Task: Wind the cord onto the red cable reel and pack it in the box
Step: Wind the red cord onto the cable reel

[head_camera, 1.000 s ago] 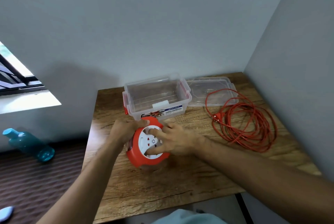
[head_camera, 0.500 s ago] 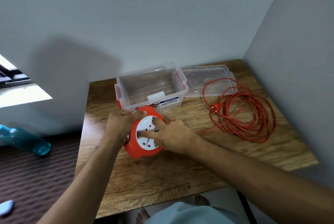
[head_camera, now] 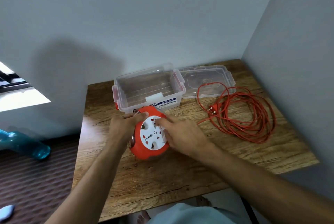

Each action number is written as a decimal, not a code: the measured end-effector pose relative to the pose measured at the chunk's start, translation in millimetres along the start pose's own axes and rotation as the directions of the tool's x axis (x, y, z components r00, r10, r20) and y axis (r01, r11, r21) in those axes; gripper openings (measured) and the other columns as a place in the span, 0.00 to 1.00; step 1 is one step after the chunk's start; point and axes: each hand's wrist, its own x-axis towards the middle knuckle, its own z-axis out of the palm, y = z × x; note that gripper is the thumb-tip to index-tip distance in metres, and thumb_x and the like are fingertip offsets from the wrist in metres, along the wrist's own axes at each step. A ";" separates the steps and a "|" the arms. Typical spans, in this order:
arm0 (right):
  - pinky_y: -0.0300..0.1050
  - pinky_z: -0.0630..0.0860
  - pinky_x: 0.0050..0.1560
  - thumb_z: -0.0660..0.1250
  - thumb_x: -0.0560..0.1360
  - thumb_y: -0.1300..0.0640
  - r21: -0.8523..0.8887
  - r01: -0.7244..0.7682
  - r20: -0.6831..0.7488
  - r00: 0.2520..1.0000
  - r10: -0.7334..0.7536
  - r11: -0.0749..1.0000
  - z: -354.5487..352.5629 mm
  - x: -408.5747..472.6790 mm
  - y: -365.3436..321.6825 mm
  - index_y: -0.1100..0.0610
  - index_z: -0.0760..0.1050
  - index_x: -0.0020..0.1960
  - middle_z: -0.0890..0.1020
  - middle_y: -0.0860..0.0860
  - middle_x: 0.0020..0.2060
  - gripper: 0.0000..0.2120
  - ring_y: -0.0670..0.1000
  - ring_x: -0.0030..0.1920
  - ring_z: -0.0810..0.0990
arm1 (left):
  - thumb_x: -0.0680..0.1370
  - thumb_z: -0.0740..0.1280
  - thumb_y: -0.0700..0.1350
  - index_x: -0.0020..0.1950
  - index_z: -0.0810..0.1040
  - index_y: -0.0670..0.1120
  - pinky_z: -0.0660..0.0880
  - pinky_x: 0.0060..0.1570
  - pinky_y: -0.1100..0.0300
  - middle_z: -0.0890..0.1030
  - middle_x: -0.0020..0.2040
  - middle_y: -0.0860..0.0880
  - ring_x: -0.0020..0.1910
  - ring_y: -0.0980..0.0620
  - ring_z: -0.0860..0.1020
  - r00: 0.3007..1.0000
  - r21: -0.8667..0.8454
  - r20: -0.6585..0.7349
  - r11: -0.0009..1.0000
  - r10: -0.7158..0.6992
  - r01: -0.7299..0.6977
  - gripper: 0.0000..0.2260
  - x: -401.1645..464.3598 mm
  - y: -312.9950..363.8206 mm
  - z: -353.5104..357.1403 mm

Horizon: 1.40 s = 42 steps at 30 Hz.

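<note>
The red cable reel (head_camera: pixel 144 152) with a white socket face stands tilted on the wooden table (head_camera: pixel 180 184), just in front of the clear plastic box (head_camera: pixel 150 88). My left hand (head_camera: pixel 124 126) grips the reel's left and top rim. My right hand (head_camera: pixel 179 135) rests on the white face, fingers pressed near its upper right. The red cord (head_camera: pixel 253 115) lies in loose coils at the right, its plug (head_camera: pixel 213 110) lying beside the coils. One strand runs from the coils toward the reel and disappears behind my right hand.
The box's clear lid (head_camera: pixel 207 79) lies flat to the right of the box, partly under the cord. Walls close the table at the back and right. A teal bottle (head_camera: pixel 23 144) lies on the floor to the left.
The white face has turned under my right hand, whose fingers moved up to its top. My head has shifted, so the whole table sits lower in view.
</note>
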 end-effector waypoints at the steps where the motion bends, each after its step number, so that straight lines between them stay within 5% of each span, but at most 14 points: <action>1: 0.56 0.83 0.47 0.67 0.78 0.50 -0.129 0.193 0.065 0.980 -0.186 0.973 -2.4 1.3 8.6 0.46 0.61 0.72 0.71 0.57 0.69 0.25 0.60 0.58 0.79 | 0.74 0.78 0.50 0.47 0.83 0.51 0.79 0.26 0.62 0.87 0.36 0.53 0.30 0.54 0.86 1.000 0.014 0.022 1.000 0.009 -0.010 0.07 1.0 1.6 -0.5; 4: 0.60 0.80 0.52 0.63 0.79 0.53 -0.324 0.529 0.235 0.848 -0.475 0.784 -9.6 4.7 28.3 0.44 0.61 0.74 0.65 0.61 0.73 0.25 0.66 0.66 0.72 | 0.73 0.78 0.49 0.47 0.83 0.52 0.82 0.30 0.58 0.88 0.36 0.52 0.32 0.51 0.87 0.995 0.069 0.092 0.997 0.034 -0.041 0.07 5.9 8.0 0.6; 9: 0.59 0.75 0.59 0.40 0.83 0.58 -0.520 0.725 0.241 0.632 -0.737 0.452 -13.2 14.5 40.6 0.45 0.66 0.73 0.69 0.62 0.71 0.25 0.64 0.59 0.76 | 0.75 0.76 0.53 0.45 0.85 0.47 0.78 0.25 0.63 0.87 0.31 0.53 0.29 0.52 0.86 0.977 0.250 0.213 0.968 -0.035 -0.019 0.09 10.0 23.1 4.6; 15: 0.57 0.78 0.52 0.72 0.74 0.51 -0.499 0.710 0.281 0.675 -0.682 0.497 -9.1 20.7 34.7 0.44 0.59 0.73 0.74 0.64 0.62 0.32 0.65 0.52 0.81 | 0.73 0.77 0.56 0.42 0.84 0.53 0.81 0.32 0.59 0.88 0.37 0.50 0.32 0.51 0.87 0.966 0.351 0.259 0.930 0.015 -0.108 0.08 12.7 28.6 11.7; 18: 0.54 0.79 0.48 0.65 0.77 0.41 -0.430 0.464 0.087 0.875 -0.476 0.774 0.2 11.8 26.4 0.43 0.57 0.75 0.78 0.61 0.58 0.31 0.63 0.52 0.81 | 0.73 0.77 0.55 0.43 0.83 0.53 0.81 0.33 0.58 0.87 0.39 0.51 0.34 0.50 0.87 0.980 0.242 0.194 0.966 0.043 -0.090 0.07 6.1 23.2 9.9; 21: 0.48 0.76 0.47 0.62 0.74 0.34 -0.056 -0.026 -0.179 0.984 0.015 0.998 3.2 -0.5 6.1 0.44 0.59 0.74 0.82 0.55 0.57 0.32 0.59 0.54 0.82 | 0.73 0.78 0.52 0.47 0.85 0.51 0.79 0.32 0.62 0.87 0.40 0.52 0.34 0.54 0.86 0.995 0.005 0.084 0.998 0.055 -0.056 0.08 -4.8 18.3 14.8; 24: 0.44 0.78 0.37 0.69 0.72 0.37 0.628 -0.434 0.006 0.833 0.554 0.646 10.2 -4.2 -27.8 0.48 0.65 0.67 0.81 0.52 0.57 0.30 0.56 0.46 0.84 | 0.70 0.80 0.52 0.42 0.85 0.56 0.80 0.35 0.60 0.86 0.37 0.56 0.36 0.54 0.86 0.993 0.014 0.022 0.993 0.120 -0.120 0.06 -12.8 17.8 27.1; 26: 0.41 0.76 0.24 0.69 0.74 0.39 0.838 -0.507 0.288 0.726 0.624 0.203 10.9 -3.0 -35.6 0.51 0.64 0.65 0.83 0.54 0.53 0.27 0.55 0.33 0.85 | 0.69 0.81 0.53 0.41 0.86 0.56 0.83 0.37 0.56 0.87 0.36 0.55 0.35 0.53 0.87 0.990 0.087 -0.001 0.987 0.138 -0.137 0.06 -12.5 12.8 29.2; 27: 0.42 0.75 0.23 0.68 0.75 0.38 0.830 -0.532 0.338 0.719 0.608 0.167 8.8 -5.2 -36.7 0.52 0.64 0.65 0.84 0.54 0.51 0.27 0.54 0.30 0.85 | 0.69 0.81 0.54 0.44 0.87 0.54 0.83 0.37 0.56 0.87 0.37 0.54 0.35 0.52 0.87 0.992 0.113 -0.004 0.985 0.128 -0.127 0.08 -11.5 10.3 27.2; 29: 0.44 0.79 0.31 0.63 0.77 0.37 0.613 -0.534 0.182 0.813 0.553 0.583 1.6 -12.9 -29.0 0.53 0.67 0.65 0.84 0.52 0.50 0.25 0.53 0.34 0.85 | 0.71 0.80 0.52 0.49 0.87 0.48 0.83 0.34 0.57 0.88 0.40 0.51 0.34 0.51 0.88 0.997 0.111 0.015 0.991 0.078 -0.079 0.12 -9.2 6.5 20.6; 31: 0.47 0.77 0.39 0.61 0.80 0.41 -0.005 -0.257 -0.076 0.964 0.255 0.967 -3.2 -17.2 -13.6 0.54 0.68 0.67 0.82 0.53 0.52 0.22 0.55 0.43 0.84 | 0.72 0.79 0.50 0.50 0.87 0.44 0.81 0.29 0.60 0.89 0.39 0.49 0.32 0.52 0.87 0.999 0.101 0.033 0.994 0.035 -0.038 0.13 -7.5 5.2 14.7; 36: 0.52 0.80 0.36 0.72 0.75 0.54 -0.341 0.440 0.104 0.896 -0.432 0.831 -6.3 -13.7 18.0 0.45 0.60 0.70 0.71 0.60 0.67 0.29 0.62 0.53 0.80 | 0.73 0.79 0.49 0.54 0.84 0.44 0.78 0.24 0.63 0.88 0.36 0.50 0.30 0.52 0.87 0.994 0.109 0.111 0.994 0.014 -0.026 0.14 -5.8 10.7 10.1; 39: 0.56 0.80 0.43 0.68 0.78 0.52 -0.392 0.526 0.209 0.850 -0.484 0.754 -9.7 -9.4 28.9 0.43 0.58 0.74 0.64 0.63 0.72 0.30 0.66 0.60 0.76 | 0.73 0.79 0.49 0.49 0.85 0.44 0.79 0.25 0.61 0.87 0.32 0.51 0.29 0.51 0.87 0.988 0.156 0.154 0.988 -0.023 -0.001 0.12 -3.5 15.0 9.8; 42: 0.56 0.82 0.35 0.67 0.78 0.51 -0.402 0.419 0.214 0.908 -0.361 0.814 -9.0 -3.0 28.9 0.43 0.52 0.76 0.65 0.63 0.70 0.33 0.65 0.50 0.80 | 0.73 0.78 0.51 0.47 0.85 0.45 0.81 0.29 0.59 0.88 0.33 0.51 0.31 0.49 0.87 0.986 0.172 0.164 0.985 -0.014 -0.015 0.11 -0.4 15.8 9.3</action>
